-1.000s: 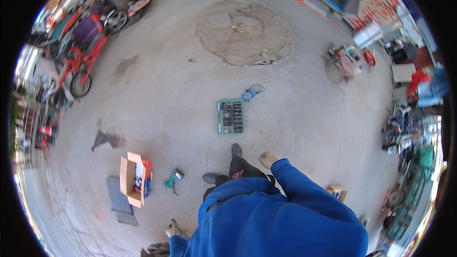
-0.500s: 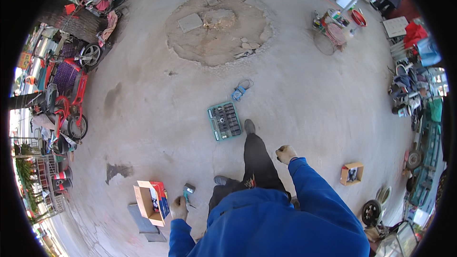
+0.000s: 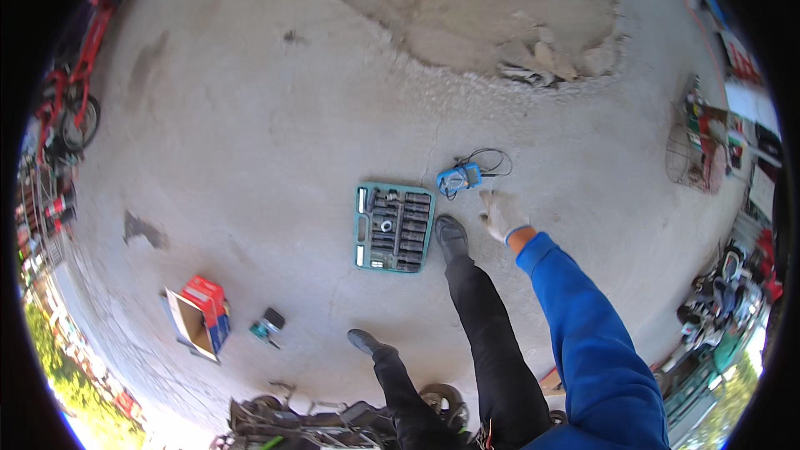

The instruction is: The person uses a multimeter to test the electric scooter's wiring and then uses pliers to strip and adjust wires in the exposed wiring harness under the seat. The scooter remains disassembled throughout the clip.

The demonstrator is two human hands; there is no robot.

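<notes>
My right hand [image 3: 502, 215], in a pale glove, reaches forward over the concrete with its fingers apart and nothing in them. Just beyond its fingertips lies a blue multimeter [image 3: 472, 176] with dark test leads coiled beside it; a small gap seems to separate them. To the left, a green case [image 3: 361, 226] lies open flat on the ground, holding rows of dark sockets. My right shoe stands close against its right side. My left hand is out of view.
A teal cordless drill [image 3: 265, 327] lies at lower left, beside an open red and blue carton [image 3: 205, 304]. Behind my legs is a dark vehicle [image 3: 325, 425]. Broken paving [image 3: 467, 17] lies ahead, a wire basket [image 3: 687, 156] at far right, a red bike [image 3: 82, 75] at far left.
My view has tipped down and forward, nearer the multimeter. My right hand has stretched toward it and opened from a closed shape. The left hand, earlier near the drill, has left the picture.
</notes>
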